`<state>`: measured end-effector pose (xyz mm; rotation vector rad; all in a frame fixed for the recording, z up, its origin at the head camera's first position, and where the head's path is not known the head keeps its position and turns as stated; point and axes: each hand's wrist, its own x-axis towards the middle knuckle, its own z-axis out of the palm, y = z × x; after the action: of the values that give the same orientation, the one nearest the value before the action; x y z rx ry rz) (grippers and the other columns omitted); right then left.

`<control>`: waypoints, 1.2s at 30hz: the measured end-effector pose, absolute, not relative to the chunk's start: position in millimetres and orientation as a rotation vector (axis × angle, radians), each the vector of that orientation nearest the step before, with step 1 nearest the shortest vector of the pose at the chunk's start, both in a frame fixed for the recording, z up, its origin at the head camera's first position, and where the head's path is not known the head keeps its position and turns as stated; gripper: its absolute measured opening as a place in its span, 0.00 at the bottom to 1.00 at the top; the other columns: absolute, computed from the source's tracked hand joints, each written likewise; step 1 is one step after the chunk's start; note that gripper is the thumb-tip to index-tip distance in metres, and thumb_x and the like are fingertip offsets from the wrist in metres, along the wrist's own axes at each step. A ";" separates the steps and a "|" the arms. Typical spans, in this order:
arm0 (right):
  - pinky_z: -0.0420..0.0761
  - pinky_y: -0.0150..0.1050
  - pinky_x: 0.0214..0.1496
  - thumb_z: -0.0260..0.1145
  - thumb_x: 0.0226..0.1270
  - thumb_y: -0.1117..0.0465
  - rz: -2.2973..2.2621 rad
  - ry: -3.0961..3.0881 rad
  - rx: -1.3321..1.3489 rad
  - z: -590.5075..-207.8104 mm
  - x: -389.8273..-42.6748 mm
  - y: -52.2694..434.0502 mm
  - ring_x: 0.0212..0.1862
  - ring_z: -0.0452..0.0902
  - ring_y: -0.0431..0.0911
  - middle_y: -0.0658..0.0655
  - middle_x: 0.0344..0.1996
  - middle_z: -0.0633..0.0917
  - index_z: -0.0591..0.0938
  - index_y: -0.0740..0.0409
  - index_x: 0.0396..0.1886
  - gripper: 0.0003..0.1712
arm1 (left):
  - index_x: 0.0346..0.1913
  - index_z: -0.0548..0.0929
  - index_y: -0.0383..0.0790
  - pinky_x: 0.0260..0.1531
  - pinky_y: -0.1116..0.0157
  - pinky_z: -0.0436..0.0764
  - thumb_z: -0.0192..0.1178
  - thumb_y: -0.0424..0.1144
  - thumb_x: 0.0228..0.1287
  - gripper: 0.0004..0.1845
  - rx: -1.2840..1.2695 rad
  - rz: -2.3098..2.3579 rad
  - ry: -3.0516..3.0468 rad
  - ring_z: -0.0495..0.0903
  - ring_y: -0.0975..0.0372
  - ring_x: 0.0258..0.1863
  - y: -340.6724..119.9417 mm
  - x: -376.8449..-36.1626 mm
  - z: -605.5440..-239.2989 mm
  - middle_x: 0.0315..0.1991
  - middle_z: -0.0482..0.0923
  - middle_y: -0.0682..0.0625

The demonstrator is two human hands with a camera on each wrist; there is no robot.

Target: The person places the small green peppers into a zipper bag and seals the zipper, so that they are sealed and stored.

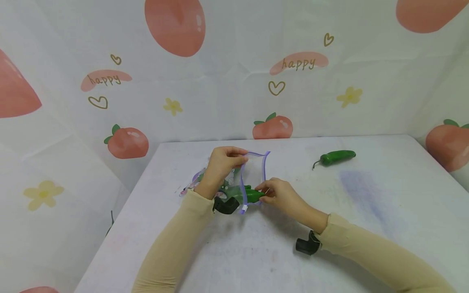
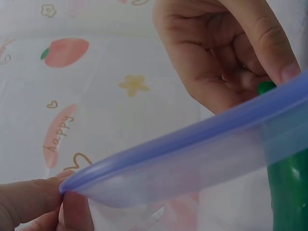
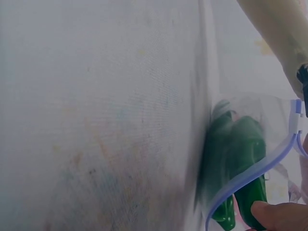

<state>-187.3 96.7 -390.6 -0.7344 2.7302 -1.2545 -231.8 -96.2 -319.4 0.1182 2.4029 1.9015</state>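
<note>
A clear zip bag with a purple rim and printed pictures lies on the table, its mouth held apart and facing right. My left hand pinches the upper rim between thumb and fingers, as the left wrist view also shows. At the mouth, my right hand pinches the tip of a green pepper, whose other end is inside the bag. Beside it in the right wrist view, another green pepper lies within the plastic. The bag's far end is partly hidden behind my left hand and wrist.
One more green pepper, with a thin curved stem, lies at the back right of the white table. A printed cloth hangs behind and to the left. Black wrist mounts stick out below both wrists.
</note>
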 end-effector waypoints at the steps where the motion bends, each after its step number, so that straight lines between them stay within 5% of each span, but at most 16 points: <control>1: 0.83 0.35 0.39 0.71 0.57 0.70 -1.253 2.733 -0.722 -390.6 -187.0 96.0 0.37 0.82 0.45 0.56 0.36 0.83 0.85 0.63 0.44 0.13 | 0.44 0.86 0.31 0.43 0.64 0.84 0.67 0.31 0.58 0.11 0.120 1.902 2.403 0.83 0.61 0.34 -96.3 -232.0 -319.3 0.37 0.84 0.44; 36: 0.79 0.34 0.36 0.72 0.55 0.69 -1.201 2.708 -0.681 -401.1 -193.5 89.9 0.32 0.77 0.41 0.52 0.30 0.83 0.86 0.59 0.38 0.10 | 0.44 0.86 0.30 0.43 0.61 0.84 0.67 0.31 0.58 0.11 0.143 1.889 2.416 0.82 0.63 0.32 -94.2 -232.1 -317.9 0.35 0.85 0.44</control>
<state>-193.5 89.9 -401.1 -0.6808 2.7084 -1.2011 -232.1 -94.2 -317.9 0.1425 2.4165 1.8892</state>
